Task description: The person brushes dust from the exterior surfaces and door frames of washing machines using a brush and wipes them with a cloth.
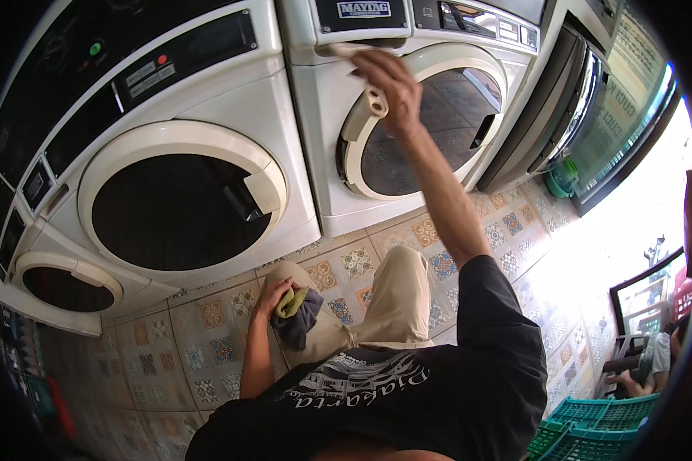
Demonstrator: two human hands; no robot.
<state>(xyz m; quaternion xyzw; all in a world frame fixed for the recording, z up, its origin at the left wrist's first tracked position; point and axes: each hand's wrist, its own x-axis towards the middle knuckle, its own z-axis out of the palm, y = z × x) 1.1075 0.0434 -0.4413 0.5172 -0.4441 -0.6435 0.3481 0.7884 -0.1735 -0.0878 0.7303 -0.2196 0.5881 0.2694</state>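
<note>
My left hand (272, 298) rests by my left knee, gripping a bundle of dark grey and olive-green cloth (300, 314). Raised ahead of me, my right hand (389, 86) is slightly blurred at the upper left of the Maytag machine's round door (438, 127), just below its control panel (364, 20). A pale, blurred piece (346, 50) shows at its fingertips, near a dark recess under the panel. Below the palm sits a cream part with two holes (376, 102). Whether the hand holds either of these cannot be made out.
A second large front-loading machine (297, 144) stands at left, and a smaller round door (66, 285) lies further left. A green bucket (562, 178) is by the glass at right. Green plastic baskets (600, 426) and part of another person (640, 374) appear lower right. Patterned tiles (207, 346) cover the floor.
</note>
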